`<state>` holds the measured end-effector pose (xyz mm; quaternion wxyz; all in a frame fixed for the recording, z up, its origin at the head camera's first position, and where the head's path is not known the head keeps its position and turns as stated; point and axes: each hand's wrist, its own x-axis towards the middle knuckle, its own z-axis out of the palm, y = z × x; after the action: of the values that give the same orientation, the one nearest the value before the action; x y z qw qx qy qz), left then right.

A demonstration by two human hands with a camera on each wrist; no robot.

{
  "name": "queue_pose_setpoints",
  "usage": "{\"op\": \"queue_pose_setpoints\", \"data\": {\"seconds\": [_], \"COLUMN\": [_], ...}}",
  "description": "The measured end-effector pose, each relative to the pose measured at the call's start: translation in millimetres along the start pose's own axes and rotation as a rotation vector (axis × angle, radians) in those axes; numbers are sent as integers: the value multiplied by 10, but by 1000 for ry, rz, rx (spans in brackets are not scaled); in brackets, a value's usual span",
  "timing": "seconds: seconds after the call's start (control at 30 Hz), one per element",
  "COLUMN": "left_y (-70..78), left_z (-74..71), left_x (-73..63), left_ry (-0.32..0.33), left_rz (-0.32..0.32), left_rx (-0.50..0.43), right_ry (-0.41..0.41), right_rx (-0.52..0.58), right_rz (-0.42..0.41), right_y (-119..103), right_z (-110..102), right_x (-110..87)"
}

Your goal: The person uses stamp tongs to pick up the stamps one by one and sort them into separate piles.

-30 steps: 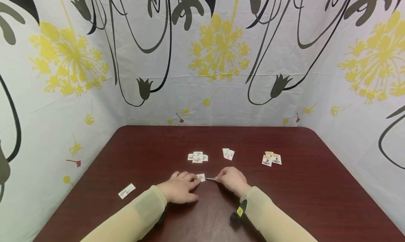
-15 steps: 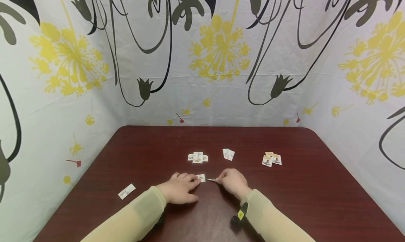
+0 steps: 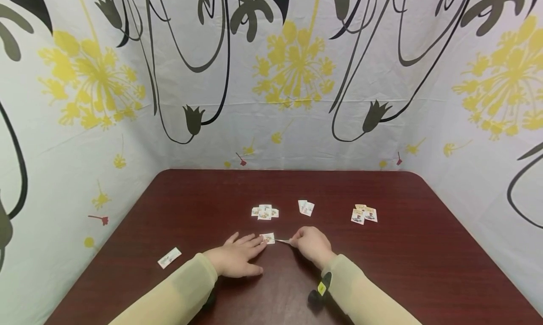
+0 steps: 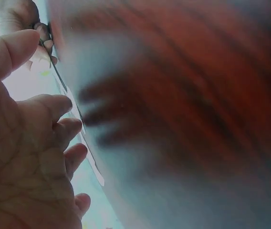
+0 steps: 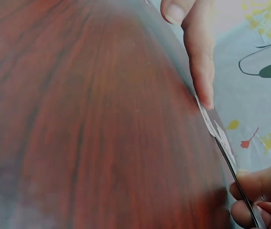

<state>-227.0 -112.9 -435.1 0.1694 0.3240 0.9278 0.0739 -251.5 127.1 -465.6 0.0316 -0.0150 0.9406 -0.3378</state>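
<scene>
A small white card (image 3: pixel 268 238) with a printed picture lies on the dark red table in front of me. My left hand (image 3: pixel 238 259) spreads over the table at its left, fingertips at the card's left edge; whether they press on it, I cannot tell. From the right, my right hand (image 3: pixel 313 245) pinches slim metal tweezers (image 3: pixel 283 241) between thumb and fingers. Their tip reaches the card's right edge. In the right wrist view the tweezers (image 5: pixel 228 160) run low along the tabletop to the card, seen edge-on.
Behind the hands lie a cluster of several cards (image 3: pixel 265 214), an overlapping pair (image 3: pixel 307 208) and a group of yellowish cards (image 3: pixel 358 215) farther right. A white strip-shaped card (image 3: pixel 169 258) lies left of my left arm. Patterned cloth (image 3: pixel 271 141) encloses the table.
My left hand has slid slightly left and toward me, its fingers straighter, so more of the card shows. The right hand with the tweezers has hardly moved.
</scene>
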Motion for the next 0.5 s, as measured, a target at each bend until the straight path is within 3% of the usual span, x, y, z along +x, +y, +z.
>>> {"op": "queue_pose_setpoints", "data": {"seconds": [0.5], "left_y": [-203], "left_z": [59], "left_x": [-287], "left_ry": [40], "left_rz": [-52], "left_rx": [-73], "right_ry": [33], "right_rx": [74], "right_rz": [41], "right_y": [-140], "right_z": [85], "right_x": [202]}}
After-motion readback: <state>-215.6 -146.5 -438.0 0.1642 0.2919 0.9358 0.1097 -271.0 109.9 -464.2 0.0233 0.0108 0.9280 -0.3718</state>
